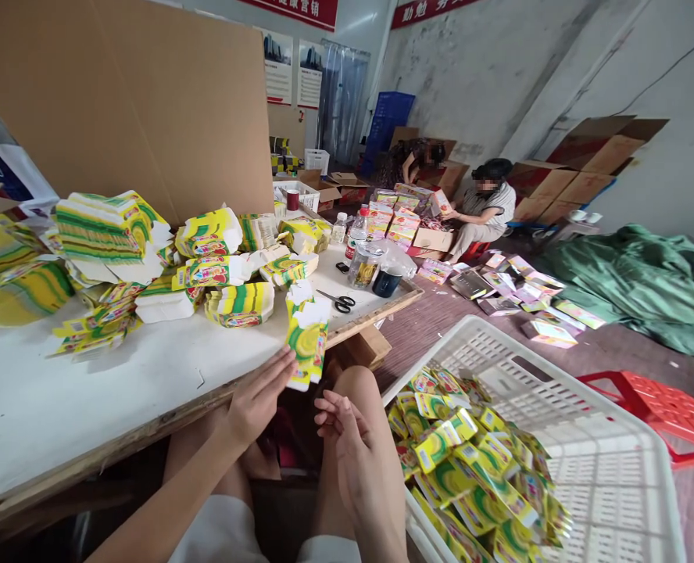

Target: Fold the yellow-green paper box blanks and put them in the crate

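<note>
My left hand (260,396) pinches a yellow and green folding carton (308,336) by its lower left side, at the front edge of the table. The carton's white end flaps stick up at the top. Below and right of it, over my knee, my right hand (352,446) is apart from the carton, with loosely curled fingers and nothing visible in them. Stacks of flat, unfolded cartons (240,303) lie across the white table (148,391). To my right a white plastic basket (610,438) holds a heap of folded yellow cartons (470,469).
Black scissors (342,303), a clear jar (363,266), a dark mug (386,281) and a bottle (355,233) stand or lie at the table's right end. A red stool (669,407) is beyond the basket. Two people sit farther back among boxes. Green cloth (640,274) lies on the floor.
</note>
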`<action>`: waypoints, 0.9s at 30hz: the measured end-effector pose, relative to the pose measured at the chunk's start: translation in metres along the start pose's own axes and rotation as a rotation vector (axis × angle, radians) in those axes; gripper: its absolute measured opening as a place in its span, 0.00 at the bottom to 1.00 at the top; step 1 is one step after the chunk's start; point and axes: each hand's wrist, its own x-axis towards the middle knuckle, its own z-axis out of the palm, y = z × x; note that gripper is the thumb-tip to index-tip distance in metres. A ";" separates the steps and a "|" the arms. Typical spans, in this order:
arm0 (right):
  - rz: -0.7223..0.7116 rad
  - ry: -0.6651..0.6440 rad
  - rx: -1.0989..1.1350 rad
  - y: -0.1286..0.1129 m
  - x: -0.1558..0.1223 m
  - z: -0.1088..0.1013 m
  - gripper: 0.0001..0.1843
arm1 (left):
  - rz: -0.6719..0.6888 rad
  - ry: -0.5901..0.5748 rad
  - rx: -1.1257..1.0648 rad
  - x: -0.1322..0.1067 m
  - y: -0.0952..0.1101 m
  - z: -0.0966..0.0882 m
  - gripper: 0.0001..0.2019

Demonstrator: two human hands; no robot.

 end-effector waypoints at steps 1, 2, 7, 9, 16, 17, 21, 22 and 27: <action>-0.013 -0.011 0.000 -0.002 0.000 0.002 0.21 | 0.029 -0.042 -0.034 -0.005 0.009 -0.003 0.27; -0.028 -0.023 0.004 -0.003 0.000 0.004 0.19 | 0.046 -0.091 -0.081 -0.011 0.019 -0.007 0.28; -0.058 -0.033 0.001 -0.002 0.001 0.000 0.17 | -0.349 -0.138 -0.507 -0.034 0.060 -0.017 0.24; -0.058 -0.042 -0.020 0.005 -0.001 -0.005 0.18 | -0.723 0.001 -0.750 -0.034 0.064 -0.019 0.21; 0.061 -0.201 -0.031 0.029 -0.016 -0.004 0.15 | -1.285 0.004 -1.666 -0.023 0.058 -0.021 0.29; 0.066 -0.215 -0.027 0.030 -0.018 -0.004 0.15 | -1.279 -0.016 -1.730 -0.023 0.058 -0.022 0.29; 0.020 -0.249 -0.077 0.027 -0.023 -0.002 0.15 | -1.317 -0.006 -1.707 -0.025 0.062 -0.023 0.26; 0.000 -0.252 -0.105 0.026 -0.024 -0.002 0.15 | -1.332 0.000 -1.672 -0.025 0.062 -0.023 0.24; -0.049 -0.229 -0.236 0.025 -0.025 0.000 0.17 | -1.372 0.040 -1.518 -0.023 0.064 -0.021 0.20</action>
